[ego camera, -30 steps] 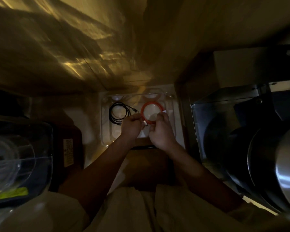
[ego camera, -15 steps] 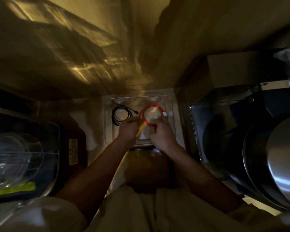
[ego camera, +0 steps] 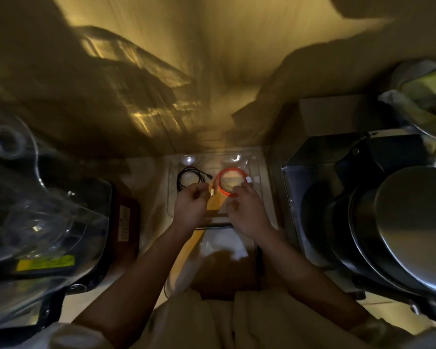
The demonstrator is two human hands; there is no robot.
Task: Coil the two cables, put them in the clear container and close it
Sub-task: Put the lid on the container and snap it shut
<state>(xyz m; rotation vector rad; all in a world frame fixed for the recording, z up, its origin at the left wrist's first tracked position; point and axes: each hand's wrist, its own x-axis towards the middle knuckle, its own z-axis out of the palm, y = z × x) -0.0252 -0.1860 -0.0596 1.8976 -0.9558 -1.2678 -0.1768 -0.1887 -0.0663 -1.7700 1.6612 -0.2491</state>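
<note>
The clear container (ego camera: 259, 172) lies open on the counter in front of me. A black coiled cable (ego camera: 189, 178) rests in its left half. An orange coiled cable (ego camera: 220, 183) with white plugs rests in its right half. My left hand (ego camera: 189, 207) has its fingers curled just beside the orange cable's white plug; whether it pinches the plug is unclear. My right hand (ego camera: 249, 210) has its fingers apart, with the fingertips touching the near right of the orange coil.
Stacked steel pots (ego camera: 400, 235) and a steel bin (ego camera: 310, 177) crowd the right side. Clear glassware (ego camera: 35, 222) and a dark box with a label (ego camera: 124, 220) stand at the left. A wall rises just behind the container. The light is dim.
The orange coil has gone down into the container's right half. My hands have drawn apart and back from it. The view has shifted closer.
</note>
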